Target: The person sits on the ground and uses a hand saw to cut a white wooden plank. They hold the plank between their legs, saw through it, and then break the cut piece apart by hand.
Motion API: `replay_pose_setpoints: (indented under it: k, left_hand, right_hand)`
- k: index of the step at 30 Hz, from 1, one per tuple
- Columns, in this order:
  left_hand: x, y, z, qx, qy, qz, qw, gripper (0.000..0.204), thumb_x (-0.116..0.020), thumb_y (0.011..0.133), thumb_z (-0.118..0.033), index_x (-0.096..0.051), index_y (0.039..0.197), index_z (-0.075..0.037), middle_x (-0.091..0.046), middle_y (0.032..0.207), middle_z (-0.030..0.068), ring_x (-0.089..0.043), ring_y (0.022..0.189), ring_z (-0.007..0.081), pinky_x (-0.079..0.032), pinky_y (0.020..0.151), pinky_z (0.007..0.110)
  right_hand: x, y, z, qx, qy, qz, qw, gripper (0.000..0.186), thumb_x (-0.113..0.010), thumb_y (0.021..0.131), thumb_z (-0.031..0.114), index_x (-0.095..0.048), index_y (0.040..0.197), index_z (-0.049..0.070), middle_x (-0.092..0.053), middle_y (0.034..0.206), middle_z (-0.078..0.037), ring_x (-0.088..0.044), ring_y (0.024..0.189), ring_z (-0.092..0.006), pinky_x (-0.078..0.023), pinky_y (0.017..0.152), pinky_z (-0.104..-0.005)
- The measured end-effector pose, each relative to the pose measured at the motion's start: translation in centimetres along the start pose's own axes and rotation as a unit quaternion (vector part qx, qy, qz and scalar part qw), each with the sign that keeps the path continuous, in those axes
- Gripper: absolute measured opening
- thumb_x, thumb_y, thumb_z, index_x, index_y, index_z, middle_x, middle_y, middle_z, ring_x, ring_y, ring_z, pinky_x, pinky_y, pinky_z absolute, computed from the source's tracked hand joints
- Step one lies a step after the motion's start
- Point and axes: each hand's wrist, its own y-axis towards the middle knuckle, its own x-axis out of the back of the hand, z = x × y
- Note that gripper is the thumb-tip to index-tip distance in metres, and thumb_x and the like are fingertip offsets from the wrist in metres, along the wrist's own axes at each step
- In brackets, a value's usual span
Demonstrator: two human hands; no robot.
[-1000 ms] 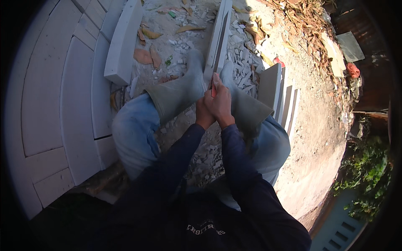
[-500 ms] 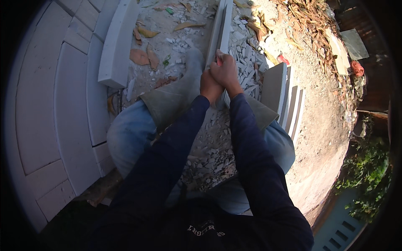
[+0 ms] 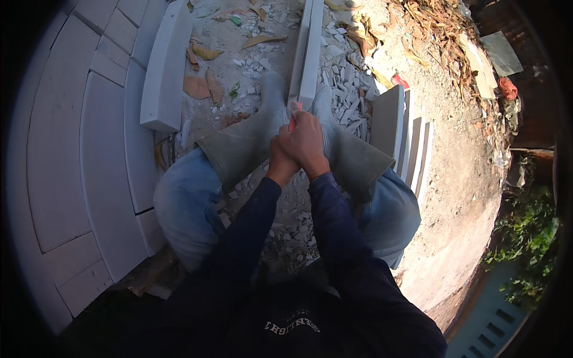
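My right hand (image 3: 304, 136) is shut on a slim red-handled tool (image 3: 293, 118) at the near end of a long pale double strip of board (image 3: 309, 51). My left hand (image 3: 280, 154) is closed just below and left of it, pressed against it; what its fingers grip is hidden. My boots (image 3: 270, 98) flank the board's end, and broken pale chips (image 3: 349, 101) lie beside it.
Pale blocks (image 3: 104, 167) line the left, with a loose beam (image 3: 164, 65) beside them. Several slabs (image 3: 385, 122) stand at the right. Beyond are sunlit rough ground (image 3: 453, 167), dry leaves (image 3: 421, 30), a rusty sheet and a leafy plant (image 3: 525, 238).
My joined hands went forward along the board between one second and half a second ago, and are now pulled back toward my body, slightly to the left. The grip looks unchanged.
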Motion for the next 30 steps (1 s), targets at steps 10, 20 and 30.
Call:
replay_pose_setpoints:
  k: [10, 20, 30]
  left_hand:
    - [0.2, 7.7, -3.7, 0.164, -0.125, 0.076, 0.975, 0.027, -0.073, 0.087, -0.008, -0.066, 0.107, 0.008, -0.074, 0.096, 0.0176, -0.072, 0.090, 0.0211, -0.054, 0.068, 0.037]
    - [-0.9, 9.6, -4.9, 0.162, -0.166, 0.047, 0.971, 0.034, -0.078, 0.085, -0.017, -0.066, 0.107, 0.006, -0.074, 0.090, 0.0168, -0.073, 0.087, 0.0238, -0.054, 0.066, 0.040]
    - [-0.4, -3.3, -1.0, -0.080, 0.024, -0.042, 0.996, 0.038, -0.080, 0.081, -0.022, -0.068, 0.103, 0.007, -0.073, 0.097, 0.0262, -0.073, 0.099, 0.0355, -0.058, 0.078, 0.042]
  right_hand:
    - [2.2, 7.8, 1.2, 0.017, -0.023, -0.024, 0.999, 0.027, -0.066, 0.072, 0.016, -0.070, 0.084, -0.007, -0.069, 0.086, -0.029, -0.069, 0.087, -0.0474, -0.054, 0.084, -0.0503]
    - [3.8, 10.5, 1.1, 0.059, -0.056, -0.020, 0.996, 0.024, -0.065, 0.073, 0.015, -0.068, 0.084, -0.006, -0.070, 0.090, -0.030, -0.069, 0.090, -0.0462, -0.055, 0.084, -0.0514]
    - [0.3, -3.7, -1.5, 0.035, 0.037, 0.014, 0.999, 0.057, -0.061, 0.075, 0.015, -0.066, 0.126, -0.009, -0.069, 0.101, -0.032, -0.067, 0.101, -0.0440, -0.051, 0.093, -0.0452]
